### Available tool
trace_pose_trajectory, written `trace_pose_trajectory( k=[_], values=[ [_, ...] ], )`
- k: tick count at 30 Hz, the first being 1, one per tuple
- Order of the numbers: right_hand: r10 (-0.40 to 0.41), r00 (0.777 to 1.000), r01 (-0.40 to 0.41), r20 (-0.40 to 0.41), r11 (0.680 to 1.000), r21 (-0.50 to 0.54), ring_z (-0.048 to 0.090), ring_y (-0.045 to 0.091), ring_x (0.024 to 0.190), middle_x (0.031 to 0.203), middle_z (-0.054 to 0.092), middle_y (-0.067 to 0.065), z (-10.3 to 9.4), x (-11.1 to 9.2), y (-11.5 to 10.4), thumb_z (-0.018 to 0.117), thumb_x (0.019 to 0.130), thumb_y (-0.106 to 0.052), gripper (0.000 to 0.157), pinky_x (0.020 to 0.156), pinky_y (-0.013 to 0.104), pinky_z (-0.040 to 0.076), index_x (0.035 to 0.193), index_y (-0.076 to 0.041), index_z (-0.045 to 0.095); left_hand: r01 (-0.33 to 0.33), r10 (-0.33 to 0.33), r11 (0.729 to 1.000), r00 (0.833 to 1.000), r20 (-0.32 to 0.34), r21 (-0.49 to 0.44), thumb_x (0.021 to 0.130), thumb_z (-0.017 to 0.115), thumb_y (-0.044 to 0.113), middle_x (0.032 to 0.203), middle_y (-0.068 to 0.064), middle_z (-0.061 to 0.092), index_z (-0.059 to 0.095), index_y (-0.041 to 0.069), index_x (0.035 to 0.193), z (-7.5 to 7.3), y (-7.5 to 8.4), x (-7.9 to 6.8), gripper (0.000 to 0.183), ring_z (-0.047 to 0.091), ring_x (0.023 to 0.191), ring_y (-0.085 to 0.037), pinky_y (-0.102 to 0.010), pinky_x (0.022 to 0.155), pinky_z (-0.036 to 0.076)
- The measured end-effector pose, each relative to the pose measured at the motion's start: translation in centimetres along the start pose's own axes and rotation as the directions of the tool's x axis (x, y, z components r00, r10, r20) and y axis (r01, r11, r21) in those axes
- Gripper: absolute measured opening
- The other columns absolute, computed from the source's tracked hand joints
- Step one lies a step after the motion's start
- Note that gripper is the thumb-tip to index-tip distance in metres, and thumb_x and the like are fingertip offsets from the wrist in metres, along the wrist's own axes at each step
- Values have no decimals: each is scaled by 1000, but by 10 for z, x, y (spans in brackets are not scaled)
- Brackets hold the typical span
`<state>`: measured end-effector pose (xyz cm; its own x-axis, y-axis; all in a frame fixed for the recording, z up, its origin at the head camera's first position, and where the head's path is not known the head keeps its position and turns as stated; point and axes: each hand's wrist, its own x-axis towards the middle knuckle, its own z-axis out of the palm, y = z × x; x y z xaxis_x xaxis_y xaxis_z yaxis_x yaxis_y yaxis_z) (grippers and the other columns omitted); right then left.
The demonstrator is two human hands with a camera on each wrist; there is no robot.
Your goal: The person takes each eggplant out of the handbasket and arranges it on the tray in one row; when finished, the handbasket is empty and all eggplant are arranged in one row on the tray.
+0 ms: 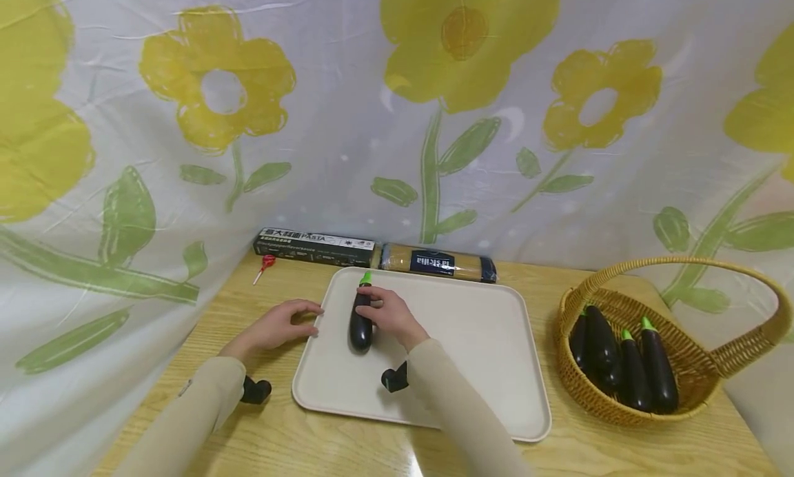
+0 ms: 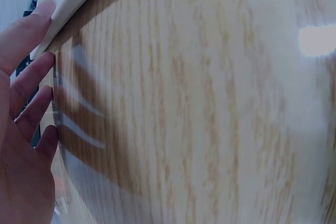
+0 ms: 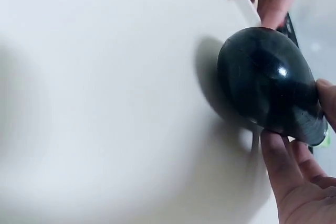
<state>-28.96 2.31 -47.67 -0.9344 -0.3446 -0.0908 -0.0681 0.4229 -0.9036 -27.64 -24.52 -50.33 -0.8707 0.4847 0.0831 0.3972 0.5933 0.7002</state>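
- Pinching the dark eggplant [image 1: 361, 332] near its green-tipped end, between thumb and fingers, is the right hand [image 1: 392, 317]
- That eggplant is at the left part of the pale tray [image 1: 459, 360], green tip pointing away from the person
- The left hand [image 1: 279, 325] is unclenched, its fingers relaxed and its thumb at the tray's left rim
- On the worktop [image 1: 347, 446], right of the tray, stands a wicker basket [image 1: 592, 398] with more eggplants [image 1: 660, 373] inside
- Behind the tray lie a black pasta box [image 1: 316, 249] and a wrapped packet [image 1: 434, 262], end to end
- A red lollipop [image 1: 268, 261] lies near the box
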Motion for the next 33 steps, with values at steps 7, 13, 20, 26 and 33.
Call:
trace_pose_trajectory(
  k=[7,13,20,26,33],
  values=[
    [-23,999,21,-26,996,-84,60,30,118,134,58,15,14,6,-6,64,95,-18,38,94,39,53,132,-11,62,3,-3,1000,1000,-3,-2,90,72,21,129,-14,61,65,5,122,1,-1,0,36,49,127,-39,-56,109,35],
    [-49,998,44,-37,990,-134,62,29,114,130,62,13,12,5,-6,63,95,-18,34,93,38,53,128,-11,65,-6,6,1000,1000,1,-5,90,72,20,128,-15,61,65,5,121,1,-3,0,36,49,126,-39,-56,109,35],
    [-3,998,8,58,997,-76,63,25,106,128,60,15,10,3,-6,71,89,-21,46,78,32,56,133,-13,61,-9,9,1000,1000,-5,1,89,73,20,128,-15,61,65,4,120,0,-3,1,36,49,126,-39,-56,109,35],
    [22,995,-19,99,999,-28,61,18,92,127,59,13,10,2,-9,69,91,-17,45,70,26,52,134,-11,60,-14,14,1000,1000,-11,7,88,73,19,127,-14,62,65,5,120,1,-3,1,35,50,125,-37,-55,108,36],
    [37,995,-32,97,998,-53,58,16,81,124,60,12,10,4,-8,65,93,-19,37,69,25,49,130,-14,64,-4,4,1000,1000,-2,-3,89,73,18,127,-14,62,65,4,121,0,-1,1,36,49,126,-38,-56,109,35]
  ],
)
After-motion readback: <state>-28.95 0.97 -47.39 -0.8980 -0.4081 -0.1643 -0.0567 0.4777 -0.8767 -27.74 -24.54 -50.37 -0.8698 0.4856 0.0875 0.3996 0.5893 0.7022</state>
